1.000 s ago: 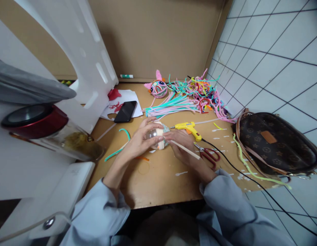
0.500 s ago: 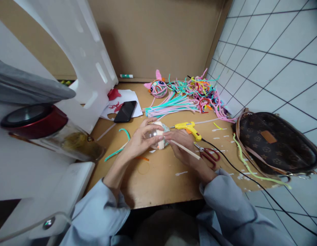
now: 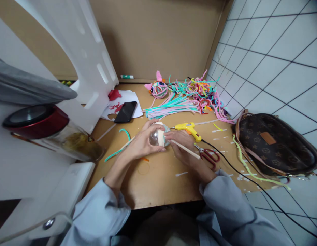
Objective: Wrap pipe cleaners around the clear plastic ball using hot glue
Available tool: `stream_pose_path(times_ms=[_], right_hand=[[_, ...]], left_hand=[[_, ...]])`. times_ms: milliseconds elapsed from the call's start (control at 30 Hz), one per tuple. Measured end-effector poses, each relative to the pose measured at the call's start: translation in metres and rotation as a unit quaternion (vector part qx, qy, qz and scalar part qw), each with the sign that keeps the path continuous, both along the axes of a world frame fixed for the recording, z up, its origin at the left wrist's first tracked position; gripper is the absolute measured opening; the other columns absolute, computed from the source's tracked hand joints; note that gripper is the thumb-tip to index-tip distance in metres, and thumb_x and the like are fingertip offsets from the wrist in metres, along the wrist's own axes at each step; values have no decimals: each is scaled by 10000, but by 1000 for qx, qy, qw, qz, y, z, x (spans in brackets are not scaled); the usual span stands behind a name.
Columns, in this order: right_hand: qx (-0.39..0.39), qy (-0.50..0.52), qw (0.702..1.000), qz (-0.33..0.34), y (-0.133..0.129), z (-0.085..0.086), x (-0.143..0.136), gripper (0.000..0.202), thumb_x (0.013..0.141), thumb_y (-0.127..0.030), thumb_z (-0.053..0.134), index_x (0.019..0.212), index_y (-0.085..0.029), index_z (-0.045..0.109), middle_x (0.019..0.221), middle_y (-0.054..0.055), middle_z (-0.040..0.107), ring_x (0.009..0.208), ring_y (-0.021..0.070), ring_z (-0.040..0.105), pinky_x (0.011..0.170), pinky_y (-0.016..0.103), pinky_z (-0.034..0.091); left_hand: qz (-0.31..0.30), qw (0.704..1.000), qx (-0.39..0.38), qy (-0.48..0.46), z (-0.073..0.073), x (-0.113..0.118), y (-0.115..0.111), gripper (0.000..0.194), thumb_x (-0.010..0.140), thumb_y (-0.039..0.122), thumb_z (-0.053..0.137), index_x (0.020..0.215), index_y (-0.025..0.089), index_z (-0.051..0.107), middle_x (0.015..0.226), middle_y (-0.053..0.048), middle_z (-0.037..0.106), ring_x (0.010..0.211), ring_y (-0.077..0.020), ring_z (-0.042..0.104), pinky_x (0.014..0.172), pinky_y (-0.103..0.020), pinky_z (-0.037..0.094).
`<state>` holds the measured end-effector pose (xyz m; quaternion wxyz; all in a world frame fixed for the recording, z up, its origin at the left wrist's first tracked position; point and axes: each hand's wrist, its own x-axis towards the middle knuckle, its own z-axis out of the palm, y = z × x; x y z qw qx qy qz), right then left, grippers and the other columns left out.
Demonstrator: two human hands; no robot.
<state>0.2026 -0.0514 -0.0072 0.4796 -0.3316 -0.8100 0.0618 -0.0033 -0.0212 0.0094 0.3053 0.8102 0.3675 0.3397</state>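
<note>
My left hand (image 3: 142, 140) grips a clear plastic ball (image 3: 154, 138) from its left side, thumb below and fingers over the top. Around the ball's middle runs a cream fuzzy band (image 3: 161, 137). My right hand (image 3: 182, 146) is closed at the ball's right side, pinching a cream pipe cleaner (image 3: 187, 149) whose free end sticks out over the wrist. Just behind that hand lies a yellow hot glue gun (image 3: 188, 127). Scissors with dark red handles (image 3: 210, 155) rest near my right wrist. Bent teal pipe cleaners (image 3: 125, 135) lie beside my left hand.
Behind are a bundle of pink and teal pipe cleaners (image 3: 171, 107), a tangled colourful heap (image 3: 201, 90) and a decorated ball with pink ears (image 3: 158, 89). A phone (image 3: 126, 112) lies on paper. A brown handbag (image 3: 278, 143) sits right; a glass bottle (image 3: 71, 138) stands left.
My left thumb has shifted down from the front of the band to the ball's underside, leaving more of the band and ball visible. My right hand has hardly moved.
</note>
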Motion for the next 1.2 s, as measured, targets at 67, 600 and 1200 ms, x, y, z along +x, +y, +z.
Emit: stream_pose_path(times_ms=[67,600,1200], right_hand=[[0,-2,1000,-4,0,-1,0,202,973,-190,464,960,-238,660,1023,42,779,969,167,733,910,372,566],[12,8,1000,-9,-3,7,-2,185,968,-172,476,935,-243,644,1000,36,778,938,172,727,871,371,567],[13,20,999,-31,-3,2,-5,178,973,-243,518,1063,-261,671,1069,36,775,991,206,730,890,376,564]], left_hand=[[-2,1000,9,5,-2,0,0,639,648,363,874,1205,236,588,1487,-147,414,1434,-336,410,1195,-498,341],[11,999,52,-1,-2,7,-4,551,690,260,781,1201,210,583,1366,-139,540,1376,-300,482,1154,-452,402],[22,999,-19,-40,1,7,-2,584,640,322,811,1170,198,601,1280,-118,599,1247,-293,570,1101,-447,433]])
